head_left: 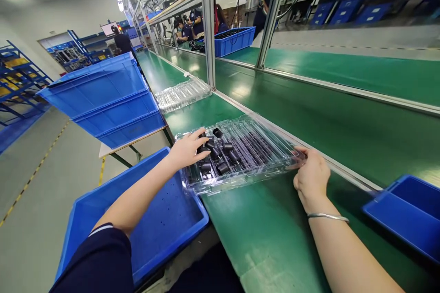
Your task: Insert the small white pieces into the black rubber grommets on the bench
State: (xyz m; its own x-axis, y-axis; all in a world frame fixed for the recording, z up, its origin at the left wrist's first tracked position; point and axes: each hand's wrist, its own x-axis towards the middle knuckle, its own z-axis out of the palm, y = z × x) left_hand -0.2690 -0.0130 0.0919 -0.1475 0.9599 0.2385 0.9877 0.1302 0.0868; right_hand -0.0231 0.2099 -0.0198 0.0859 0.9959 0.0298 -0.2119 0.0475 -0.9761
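A clear plastic tray (252,171) with long grooves lies on the green work surface, its left end reaching over the edge. Several short black cylindrical parts (222,168) lie loose in its left half, some tilted, and dark strips show under the grooves farther right. Over the leftmost parts is my left hand (187,150), its fingers spread and touching or nearly touching them; whether one is gripped I cannot see clearly. My right hand (313,173), with a bracelet at the wrist, pinches the tray's right corner between thumb and fingers.
Below the tray's left end stands a large blue bin (161,224). Stacked blue bins (113,100) are to the left, and a small blue box (409,215) sits at right. Another clear tray (184,95) lies farther along, near a metal post (208,27). People work in the background.
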